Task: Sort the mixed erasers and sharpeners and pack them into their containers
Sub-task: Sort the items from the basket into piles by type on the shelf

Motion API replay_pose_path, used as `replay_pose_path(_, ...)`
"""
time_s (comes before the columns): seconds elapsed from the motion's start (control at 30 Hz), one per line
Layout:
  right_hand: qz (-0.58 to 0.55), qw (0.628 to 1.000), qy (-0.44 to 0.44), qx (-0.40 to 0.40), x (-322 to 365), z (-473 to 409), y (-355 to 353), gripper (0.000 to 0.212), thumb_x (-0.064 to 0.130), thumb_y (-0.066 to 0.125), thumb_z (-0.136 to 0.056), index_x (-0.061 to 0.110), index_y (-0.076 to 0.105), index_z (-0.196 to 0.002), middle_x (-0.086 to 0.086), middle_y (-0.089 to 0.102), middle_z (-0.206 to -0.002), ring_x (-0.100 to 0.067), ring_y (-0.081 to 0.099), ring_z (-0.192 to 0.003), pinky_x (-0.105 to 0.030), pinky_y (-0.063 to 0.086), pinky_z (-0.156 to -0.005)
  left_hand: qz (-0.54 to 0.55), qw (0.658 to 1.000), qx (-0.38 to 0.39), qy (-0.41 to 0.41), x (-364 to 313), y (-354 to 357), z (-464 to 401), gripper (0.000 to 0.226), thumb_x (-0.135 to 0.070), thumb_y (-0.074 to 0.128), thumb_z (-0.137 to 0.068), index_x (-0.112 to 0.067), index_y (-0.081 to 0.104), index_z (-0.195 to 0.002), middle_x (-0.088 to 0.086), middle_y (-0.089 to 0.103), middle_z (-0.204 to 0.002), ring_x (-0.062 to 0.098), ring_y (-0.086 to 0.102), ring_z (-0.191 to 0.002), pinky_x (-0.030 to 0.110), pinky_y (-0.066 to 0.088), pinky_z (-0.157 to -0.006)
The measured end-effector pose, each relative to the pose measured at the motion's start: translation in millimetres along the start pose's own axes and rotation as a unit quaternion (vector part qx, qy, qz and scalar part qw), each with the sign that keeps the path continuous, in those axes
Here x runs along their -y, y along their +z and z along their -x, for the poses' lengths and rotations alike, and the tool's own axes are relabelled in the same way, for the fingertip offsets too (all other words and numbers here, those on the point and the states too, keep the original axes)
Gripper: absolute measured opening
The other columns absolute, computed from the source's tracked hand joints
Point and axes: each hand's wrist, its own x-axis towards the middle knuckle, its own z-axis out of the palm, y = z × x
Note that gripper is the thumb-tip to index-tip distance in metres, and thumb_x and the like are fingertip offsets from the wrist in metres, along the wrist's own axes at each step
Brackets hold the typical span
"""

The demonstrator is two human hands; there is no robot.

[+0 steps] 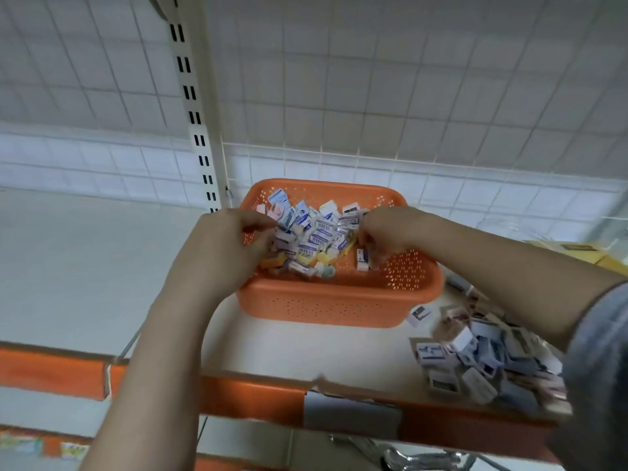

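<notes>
Both forearms reach in from the bottom edge over the orange lip of a shelf [238, 399], a grey sleeve [598, 351] on the right one; both hands are down in an orange perforated basket [339, 304] standing on the shelf. Left hand [227, 239] sits at the basket's left side, fingers curled and pinching at the edge of the heap, looks like it grips one small packet, but which one is hidden by the knuckles. Right hand [384, 232] is at the right of the heap, fingers curled down around small items, with one white packet [363, 260] just below the fingertips; can't tell if that one is held or only touched. Mixed pile [312, 232] of small wrapped erasers and sharpeners fills the basket's middle and back, mostly white-blue labels, a few yellow and pink pieces. Second pile [482, 355] of similar small packets lies loose on the shelf to the right of the basket, blurred, so its type is unclear. Step in hand, by my read: picking pieces out of the mix, sorting not packing; plenty left in the basket. No packing container is clearly visible. Next move likely calls for lifting the pinched pieces clear without dragging neighbours, then dropping them with their own kind
</notes>
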Motion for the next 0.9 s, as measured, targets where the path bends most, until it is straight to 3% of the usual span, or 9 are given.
replay_pose_path(0.1,0.012,1.0,0.004,0.01,0,-8,1,0.054,0.041,0.08,-0.068,0.022,0.064,-0.116,0.003,0.062,-0.112,-0.018,0.059,-0.098,-0.029,0.051,-0.076,-0.011,1.0,0.006,0.022,6,0,-11,0.017,-0.025,0.059,-0.089,-0.031,0.071,-0.098,-0.01,0.066,-0.096,0.003,0.051,-0.081,0.009,0.034,-0.059)
replay_pose_path(0.23,0.002,1.0,0.02,0.01,1,-10,1,0.055,0.039,0.079,-0.07,0.023,0.062,-0.119,0.005,0.063,-0.109,-0.018,0.059,-0.1,-0.029,0.051,-0.077,-0.017,0.998,0.029,0.05,14,0,-25,0.02,-0.028,0.058,-0.089,-0.03,0.07,-0.105,-0.011,0.067,-0.108,0.0,0.048,-0.084,0.01,0.031,-0.061)
replay_pose_path(0.37,0.019,0.998,0.054,0.025,8,-11,0,0.06,0.044,0.077,-0.071,0.02,0.059,-0.123,0.004,0.061,-0.115,-0.019,0.057,-0.107,-0.029,0.048,-0.077,-0.015,0.996,0.049,0.079,14,-1,-36,0.022,-0.029,0.056,-0.091,-0.031,0.068,-0.109,-0.013,0.065,-0.109,-0.007,0.045,-0.075,-0.004,0.031,-0.061)
replay_pose_path(0.57,-0.006,0.998,0.053,0.044,7,-12,-3,0.055,0.041,0.077,-0.071,0.015,0.059,-0.117,0.002,0.059,-0.107,-0.02,0.057,-0.103,-0.029,0.046,-0.072,-0.006,0.993,0.072,0.092,19,2,-43,0.023,-0.031,0.055,-0.092,-0.03,0.067,-0.111,-0.012,0.066,-0.112,-0.004,0.047,-0.084,0.0,0.029,-0.061)
replay_pose_path(0.7,-0.124,0.991,0.044,-0.016,-4,-1,-10,0.048,0.035,0.081,-0.066,0.016,0.059,-0.104,0.0,0.064,-0.099,-0.017,0.058,-0.088,-0.029,0.049,-0.075,-0.021,0.989,0.096,0.113,18,2,-50,0.024,-0.029,0.055,-0.092,-0.029,0.067,-0.112,-0.011,0.066,-0.113,-0.002,0.048,-0.088,0.008,0.032,-0.063)
replay_pose_path(0.8,-0.257,0.957,0.063,-0.12,-10,28,-18,0.039,0.029,0.081,-0.065,0.019,0.057,-0.093,0.001,0.065,-0.094,-0.012,0.061,-0.081,-0.028,0.05,-0.072,-0.048,0.979,0.133,0.147,11,5,-65,0.024,-0.025,0.054,-0.092,-0.026,0.068,-0.112,-0.009,0.065,-0.112,-0.002,0.047,-0.089,0.015,0.033,-0.077)
replay_pose_path(0.9,-0.478,0.843,0.093,-0.229,-7,63,-13,0.04,0.028,0.082,-0.064,0.023,0.06,-0.098,0.003,0.065,-0.092,-0.011,0.066,-0.075,-0.026,0.052,-0.07,-0.07,0.96,0.179,0.203,1,13,-83,0.022,-0.023,0.055,-0.092,-0.022,0.07,-0.108,-0.008,0.067,-0.104,0.002,0.051,-0.087,0.017,0.037,-0.077)
